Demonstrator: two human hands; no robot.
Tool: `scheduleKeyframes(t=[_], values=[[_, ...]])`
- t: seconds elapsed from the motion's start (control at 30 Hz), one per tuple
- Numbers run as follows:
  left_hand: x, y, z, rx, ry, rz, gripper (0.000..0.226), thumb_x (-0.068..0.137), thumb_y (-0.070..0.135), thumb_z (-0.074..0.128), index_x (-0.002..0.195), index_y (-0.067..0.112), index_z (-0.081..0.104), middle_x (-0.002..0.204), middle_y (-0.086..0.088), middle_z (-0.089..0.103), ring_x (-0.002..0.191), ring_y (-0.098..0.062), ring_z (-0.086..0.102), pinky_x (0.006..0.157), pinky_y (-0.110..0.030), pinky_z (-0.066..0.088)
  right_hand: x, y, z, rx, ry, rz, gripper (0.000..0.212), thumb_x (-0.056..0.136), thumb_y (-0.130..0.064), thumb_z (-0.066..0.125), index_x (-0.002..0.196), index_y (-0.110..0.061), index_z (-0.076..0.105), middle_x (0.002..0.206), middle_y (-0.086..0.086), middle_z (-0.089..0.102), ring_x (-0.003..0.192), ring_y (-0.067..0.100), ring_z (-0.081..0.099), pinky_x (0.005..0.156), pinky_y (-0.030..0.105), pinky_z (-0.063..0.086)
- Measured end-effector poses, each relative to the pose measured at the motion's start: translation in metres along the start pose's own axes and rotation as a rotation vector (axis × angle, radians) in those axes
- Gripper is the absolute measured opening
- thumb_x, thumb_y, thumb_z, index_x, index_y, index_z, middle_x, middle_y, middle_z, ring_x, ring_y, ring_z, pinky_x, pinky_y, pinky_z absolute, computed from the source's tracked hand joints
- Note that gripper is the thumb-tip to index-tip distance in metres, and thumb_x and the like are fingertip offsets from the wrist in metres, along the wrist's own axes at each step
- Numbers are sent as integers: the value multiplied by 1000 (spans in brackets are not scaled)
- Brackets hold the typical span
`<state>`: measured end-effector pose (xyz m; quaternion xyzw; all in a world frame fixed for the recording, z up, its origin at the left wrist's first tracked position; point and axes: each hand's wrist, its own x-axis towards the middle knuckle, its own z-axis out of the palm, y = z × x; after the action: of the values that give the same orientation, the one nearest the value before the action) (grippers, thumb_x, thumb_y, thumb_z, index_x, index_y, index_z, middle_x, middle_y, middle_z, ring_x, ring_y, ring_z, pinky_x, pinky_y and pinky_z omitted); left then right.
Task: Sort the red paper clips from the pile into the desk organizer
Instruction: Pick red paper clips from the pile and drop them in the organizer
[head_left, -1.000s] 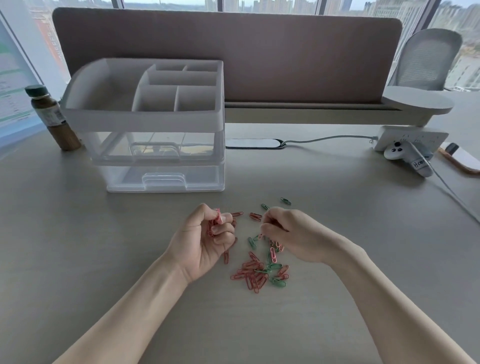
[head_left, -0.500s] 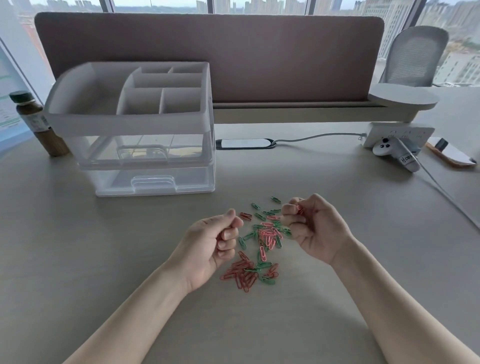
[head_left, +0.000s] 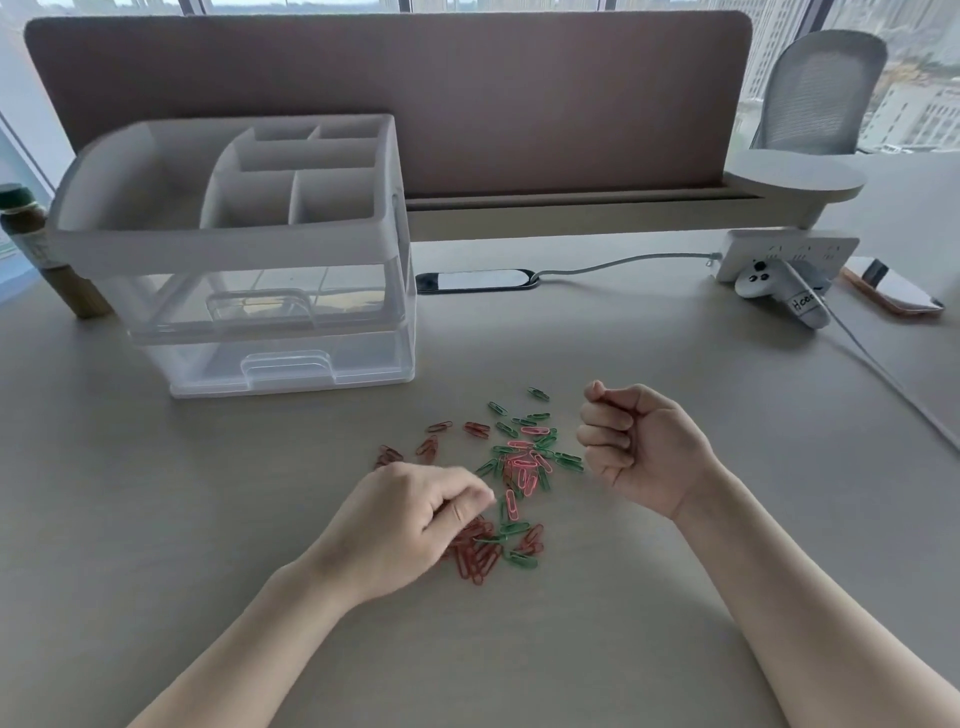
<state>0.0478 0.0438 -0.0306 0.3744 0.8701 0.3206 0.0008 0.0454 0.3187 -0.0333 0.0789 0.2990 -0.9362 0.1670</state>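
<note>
- Head view: we saw our left hand (head_left: 402, 525) lowered onto the paper clip pile (head_left: 511, 483) on the surface (head_left: 208, 519), fingertips pinched; what they held, we couldn't tell.
- Our right hand (head_left: 636, 449) was clenched beside the pile, contents hidden.
- The desk organizer (head_left: 234, 249) stood behind, apart.

Matt bench, clear plastic, coated wire

The bench (head_left: 208, 519) looks smooth and matt, pale with a faint wood grain. The desk organizer (head_left: 234, 244) has a matt, opaque grey-white plastic top over glossy see-through plastic drawers. The paper clips (head_left: 519, 467) are thin wire with a smooth red, pink or green coating. The screen (head_left: 415, 93) along the bench's far edge looks like matt cloth
</note>
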Motion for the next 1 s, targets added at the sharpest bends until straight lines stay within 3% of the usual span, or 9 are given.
scheduleKeyframes(t=[0.07, 0.3, 0.5, 0.67, 0.8, 1.0], values=[[-2, -1, 1, 145, -36, 88, 37, 100, 54, 36, 99, 33, 67, 81, 19, 70, 74, 3, 64, 67, -26, 51, 0, 0, -2, -25, 6, 8, 28, 56, -6, 77, 77, -13, 60, 53, -7, 30, 42, 9, 29, 35, 20, 16], [3, 0, 2, 239, -71, 218, 33, 102, 52, 32, 109, 38, 61, 88, 18, 71, 76, -4, 66, 67, -27, 51, 0, 0, -1, -39, 59, 20, 12, 65, -8, 64, 76, -12, 61, 53, -6, 30, 42, 9, 28, 35, 20, 16], [6, -5, -4, 327, 15, 188, 31, 97, 52, 44, 82, 30, 60, 60, 13, 60, 54, -7, 54, 52, -25, 44, 1, 0, -1, -57, 54, 20, 21, 59, -7, 71, 76, -13, 60, 53, -6, 29, 43, 9, 27, 36, 20, 17], [16, 6, 6, 214, 103, 45, 22, 86, 57, 59, 90, 37, 68, 46, 18, 45, 48, 0, 47, 52, -8, 32, 1, -1, 0, -82, 38, 24, 29, 54, -7, 78, 76, -13, 60, 53, -7, 28, 43, 9, 26, 35, 20, 17], [33, 25, 20, 232, 53, 49, 30, 83, 62, 61, 97, 37, 71, 66, 13, 67, 61, -5, 58, 58, -20, 42, 1, -2, -2, -92, 66, 17, 21, 60, -10, 74, 75, -14, 59, 53, -7, 27, 43, 9, 25, 36, 20, 17], [38, 28, 16, 395, -73, 56, 31, 90, 58, 53, 103, 33, 67, 83, 8, 73, 77, -14, 66, 67, -26, 43, -2, -2, 2, -126, 151, -7, 3, 75, -13, 61, 75, -14, 58, 52, -7, 28, 42, 8, 25, 34, 19, 17]])
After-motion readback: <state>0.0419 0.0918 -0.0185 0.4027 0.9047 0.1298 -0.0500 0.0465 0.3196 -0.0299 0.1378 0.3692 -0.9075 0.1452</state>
